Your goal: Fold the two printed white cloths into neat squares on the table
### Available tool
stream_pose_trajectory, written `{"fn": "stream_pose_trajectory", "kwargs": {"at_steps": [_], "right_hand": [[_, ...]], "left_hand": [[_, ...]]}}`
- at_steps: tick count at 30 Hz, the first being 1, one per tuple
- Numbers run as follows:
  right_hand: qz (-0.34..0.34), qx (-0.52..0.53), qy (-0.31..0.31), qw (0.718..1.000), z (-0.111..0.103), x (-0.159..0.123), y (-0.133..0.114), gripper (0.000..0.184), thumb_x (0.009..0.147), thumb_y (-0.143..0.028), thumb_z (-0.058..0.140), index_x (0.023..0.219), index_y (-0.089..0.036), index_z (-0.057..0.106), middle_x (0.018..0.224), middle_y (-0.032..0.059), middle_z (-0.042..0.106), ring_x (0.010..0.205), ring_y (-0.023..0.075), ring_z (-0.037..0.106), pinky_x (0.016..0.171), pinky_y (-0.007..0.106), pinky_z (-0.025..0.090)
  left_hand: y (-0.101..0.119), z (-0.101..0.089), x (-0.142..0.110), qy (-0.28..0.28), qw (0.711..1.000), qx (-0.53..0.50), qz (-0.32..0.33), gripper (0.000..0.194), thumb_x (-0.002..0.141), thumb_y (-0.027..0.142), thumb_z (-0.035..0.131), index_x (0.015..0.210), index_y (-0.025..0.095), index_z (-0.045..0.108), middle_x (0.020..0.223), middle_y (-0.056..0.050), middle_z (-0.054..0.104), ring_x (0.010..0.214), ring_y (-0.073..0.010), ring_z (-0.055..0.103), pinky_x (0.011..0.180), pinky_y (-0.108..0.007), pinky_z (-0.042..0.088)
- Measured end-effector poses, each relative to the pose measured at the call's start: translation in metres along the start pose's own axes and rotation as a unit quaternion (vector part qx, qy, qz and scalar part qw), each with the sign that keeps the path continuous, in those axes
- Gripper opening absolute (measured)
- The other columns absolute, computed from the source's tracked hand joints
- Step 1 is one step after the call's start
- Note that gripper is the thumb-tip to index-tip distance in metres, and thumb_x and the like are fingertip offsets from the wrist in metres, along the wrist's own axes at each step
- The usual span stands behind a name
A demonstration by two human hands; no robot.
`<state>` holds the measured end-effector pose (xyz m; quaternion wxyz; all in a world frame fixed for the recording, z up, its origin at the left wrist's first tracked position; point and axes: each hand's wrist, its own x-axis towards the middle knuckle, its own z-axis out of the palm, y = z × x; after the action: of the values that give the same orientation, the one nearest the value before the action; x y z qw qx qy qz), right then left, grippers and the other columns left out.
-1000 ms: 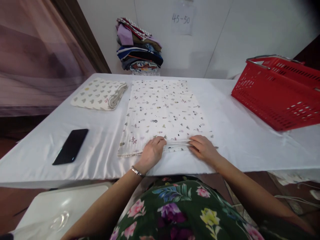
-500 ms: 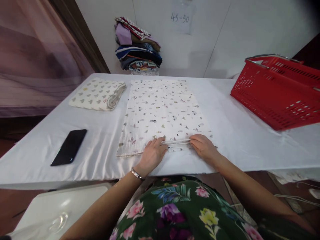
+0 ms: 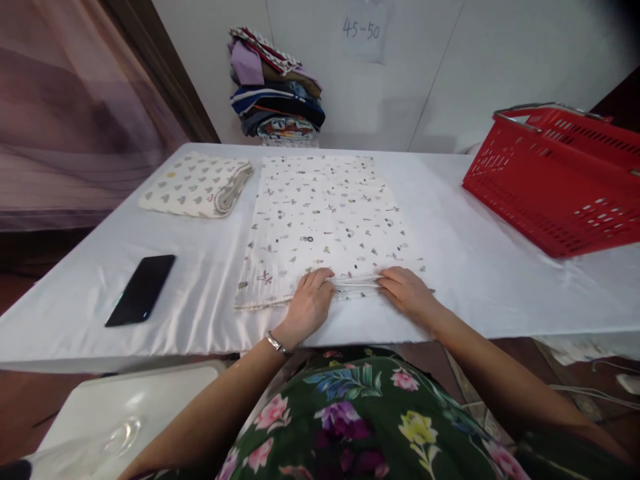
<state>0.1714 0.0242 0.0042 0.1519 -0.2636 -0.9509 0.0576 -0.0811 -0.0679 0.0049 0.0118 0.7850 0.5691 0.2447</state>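
A white cloth printed with small plants and figures lies flat in layers across the table in front of me. Its near edge is gathered into thin pleats between my hands. My left hand grips that edge left of its middle, fingers bent over the fabric. On the right part of the same edge, my right hand pinches the layers between thumb and fingers. The fingertips of both hands are partly hidden in the folds.
A folded cloth with grey prints lies at the back left, with a black phone nearer me. The red basket stands on the right. Behind the white-covered table rises a stack of folded clothes. A white stool is below left.
My left hand has shifted slightly, its fingers drawing closer over the pleated edge. The right hand keeps its hold in nearly the same place.
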Motion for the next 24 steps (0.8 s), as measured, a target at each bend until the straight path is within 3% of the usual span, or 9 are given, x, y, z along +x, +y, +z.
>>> {"fn": "stream_pose_trajectory", "kwargs": {"at_steps": [5,15,20,24], "right_hand": [[0.017,0.027,0.002,0.999,-0.005,0.002,-0.001,0.023,0.090,-0.020,0.041,0.092,-0.018,0.064,0.101,0.0095,0.061,0.095,0.0210,0.053,0.078,0.035,0.044],[0.011,0.040,-0.007,0.999,-0.004,0.000,-0.001,0.020,0.089,-0.021,0.043,0.090,-0.017,0.062,0.101,0.0098,0.060,0.094,0.0212,0.052,0.079,0.036,0.045],[0.039,0.083,0.008,0.996,-0.004,0.002,0.000,0.017,0.089,-0.019,0.042,0.088,-0.017,0.059,0.104,0.0098,0.059,0.098,0.0202,0.052,0.083,0.037,0.046],[0.037,0.108,0.009,0.993,-0.005,0.004,0.002,0.017,0.089,-0.020,0.042,0.090,-0.018,0.058,0.106,0.0098,0.058,0.099,0.0202,0.053,0.085,0.038,0.046]], "left_hand": [[0.001,-0.005,-0.004,-0.005,0.999,-0.033,0.017,0.016,0.088,0.014,0.041,0.085,0.018,0.056,0.114,-0.008,0.056,0.121,-0.0221,0.043,0.102,-0.046,0.034],[0.001,-0.001,-0.004,-0.017,0.999,0.021,0.024,0.017,0.089,0.016,0.042,0.085,0.016,0.059,0.118,-0.009,0.056,0.123,-0.0240,0.042,0.105,-0.048,0.030],[0.012,0.004,0.006,-0.029,0.998,0.036,0.052,0.016,0.087,0.020,0.048,0.098,0.019,0.061,0.125,-0.008,0.053,0.124,-0.0250,0.040,0.105,-0.049,0.030],[0.024,0.015,0.021,-0.025,0.995,0.044,0.081,0.018,0.087,0.018,0.047,0.096,0.019,0.062,0.124,-0.007,0.054,0.124,-0.0247,0.040,0.105,-0.048,0.031]]}}
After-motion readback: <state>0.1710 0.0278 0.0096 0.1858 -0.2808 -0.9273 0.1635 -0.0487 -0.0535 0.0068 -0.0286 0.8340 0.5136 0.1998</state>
